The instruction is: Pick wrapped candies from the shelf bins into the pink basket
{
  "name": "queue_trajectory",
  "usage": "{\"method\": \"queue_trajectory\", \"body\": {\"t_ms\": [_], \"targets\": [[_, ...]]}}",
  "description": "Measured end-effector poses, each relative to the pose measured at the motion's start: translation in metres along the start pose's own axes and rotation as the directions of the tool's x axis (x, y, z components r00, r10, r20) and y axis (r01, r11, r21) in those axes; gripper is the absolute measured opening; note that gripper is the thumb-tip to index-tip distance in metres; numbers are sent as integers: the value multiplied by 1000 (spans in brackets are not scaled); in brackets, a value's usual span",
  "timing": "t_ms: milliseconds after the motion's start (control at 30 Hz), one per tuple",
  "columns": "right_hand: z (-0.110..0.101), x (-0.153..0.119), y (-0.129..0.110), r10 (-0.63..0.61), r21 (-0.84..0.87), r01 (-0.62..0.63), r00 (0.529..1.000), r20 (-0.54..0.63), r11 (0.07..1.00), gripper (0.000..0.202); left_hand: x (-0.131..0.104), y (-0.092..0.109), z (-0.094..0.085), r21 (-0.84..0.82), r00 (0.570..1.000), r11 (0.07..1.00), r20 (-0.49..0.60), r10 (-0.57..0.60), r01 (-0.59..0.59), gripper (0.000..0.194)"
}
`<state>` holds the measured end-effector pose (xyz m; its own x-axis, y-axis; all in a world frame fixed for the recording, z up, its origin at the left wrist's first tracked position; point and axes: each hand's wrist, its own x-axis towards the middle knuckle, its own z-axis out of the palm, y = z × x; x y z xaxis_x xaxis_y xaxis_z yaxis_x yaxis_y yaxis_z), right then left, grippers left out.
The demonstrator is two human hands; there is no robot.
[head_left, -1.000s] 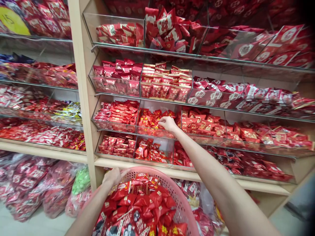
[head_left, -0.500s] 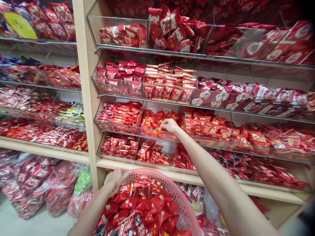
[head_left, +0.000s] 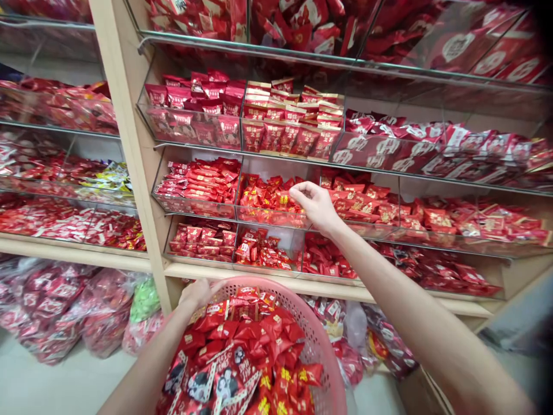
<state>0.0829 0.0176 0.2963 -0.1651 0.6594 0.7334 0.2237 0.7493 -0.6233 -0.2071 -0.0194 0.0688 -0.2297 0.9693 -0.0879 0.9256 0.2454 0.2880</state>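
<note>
My left hand (head_left: 197,295) is closed round the left rim of a pink perforated basket (head_left: 322,346). Red packets (head_left: 276,337) fill much of the basket, some with yellow lettering and some with black-and-white pictures. Out in front, my right hand (head_left: 317,207) is at a clear-fronted bin of small red and yellow packets (head_left: 270,193) on the shelf. Its thumb and index finger are pinched together over the right part of that bin; whatever is between them is too small to make out.
Clear-fronted shelves (head_left: 276,155) of red packets rise ahead, above a wooden ledge (head_left: 268,279). A wooden upright (head_left: 125,144) divides the shelving. Plastic bags of packets (head_left: 47,305) stand on the floor at left, and a cardboard box (head_left: 421,392) is at lower right.
The view has tilted down, and the shelves sit higher in it. My right hand has shifted a little to the right and its back has turned more into view. My left hand stays on the rim.
</note>
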Motion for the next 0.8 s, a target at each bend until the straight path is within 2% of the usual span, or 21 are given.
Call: {"method": "queue_trajectory", "body": {"t_ms": [67, 167, 267, 333, 400, 500, 633, 733, 767, 800], "targets": [[-7, -39, -19, 3, 23, -6, 992, 126, 1000, 19, 0, 1, -1, 8, 1000, 1000, 4, -2, 2, 95], [-14, -105, -30, 55, -12, -55, 931, 361, 998, 18, -2, 3, -2, 17, 1000, 1000, 5, 0, 0, 95], [-18, -159, -23, 225, -62, -228, 814, 535, 972, 18, -2, 3, -2, 19, 1000, 1000, 11, 7, -7, 94], [-21, -182, -15, 336, -118, -336, 719, 608, 934, 18, 0, 3, -1, 30, 1000, 1000, 9, -2, 2, 96], [-24, -195, -7, 397, -189, -370, 642, 656, 910, 16, 1, 2, 0, 42, 1000, 999, 7, -10, 9, 97], [-28, -205, -1, 470, -321, -351, 528, 707, 879, 11, 2, 2, 1, 38, 1000, 999, 12, -2, 1, 98], [-25, -215, 1, 568, -477, -309, 413, 711, 823, 3, 1, 3, 0, 28, 1000, 1000, 13, -7, 6, 100], [-17, -219, -2, 630, -571, -265, 305, 714, 777, 7, 0, 3, 0, 24, 1000, 1000, 7, 5, -5, 98], [-15, -219, -3, 650, -604, -240, 287, 704, 760, 9, 0, 3, 0, 20, 1000, 1000, 8, 10, -10, 97], [-12, -216, -6, 664, -634, -205, 290, 689, 746, 11, 0, 3, 0, 18, 1000, 1000, 6, 11, -11, 97]]}}
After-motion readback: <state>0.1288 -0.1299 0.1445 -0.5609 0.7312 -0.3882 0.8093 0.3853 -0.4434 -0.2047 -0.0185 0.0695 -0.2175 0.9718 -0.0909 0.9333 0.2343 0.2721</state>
